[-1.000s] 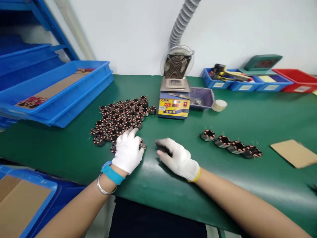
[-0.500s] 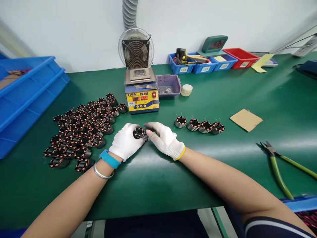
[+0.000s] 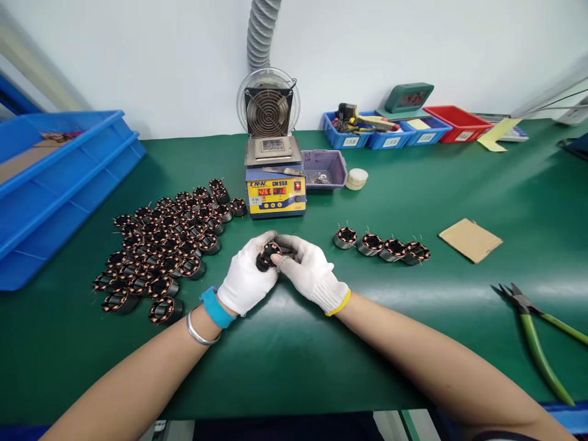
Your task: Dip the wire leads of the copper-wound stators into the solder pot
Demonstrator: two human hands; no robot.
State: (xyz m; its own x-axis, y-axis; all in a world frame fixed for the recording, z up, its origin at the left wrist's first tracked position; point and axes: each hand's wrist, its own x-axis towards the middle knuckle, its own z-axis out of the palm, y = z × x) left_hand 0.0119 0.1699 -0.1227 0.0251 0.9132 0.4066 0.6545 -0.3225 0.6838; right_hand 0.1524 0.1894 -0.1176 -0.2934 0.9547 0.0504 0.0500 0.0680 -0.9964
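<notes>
Between my two white-gloved hands is a motor stator point(image 3: 268, 256), a dark ring with copper windings. My left hand point(image 3: 250, 275) wraps round its left side. The fingers of my right hand point(image 3: 309, 269) close on its right edge, the thumb at the front; some fingertips are hidden behind it. To the left, a crowded group of stators point(image 3: 160, 245) stands on the green table point(image 3: 294, 355). A short row of several stators point(image 3: 381, 246), with thin wire ends pointing up, stands to the right of my right hand.
Behind my hands stands a yellow-blue solder pot point(image 3: 275, 190) with a fan point(image 3: 269, 110). Beside it are a purple tray point(image 3: 337, 168) and a round white tin point(image 3: 357, 179). At right lie a cardboard square point(image 3: 471, 240) and green-handled cutters point(image 3: 528, 318). Blue crates point(image 3: 82, 177) stand left.
The view has shifted, so the whole scene sits lower and further right. The stator has been tilted in my hands, and my right fingers now press on it.
</notes>
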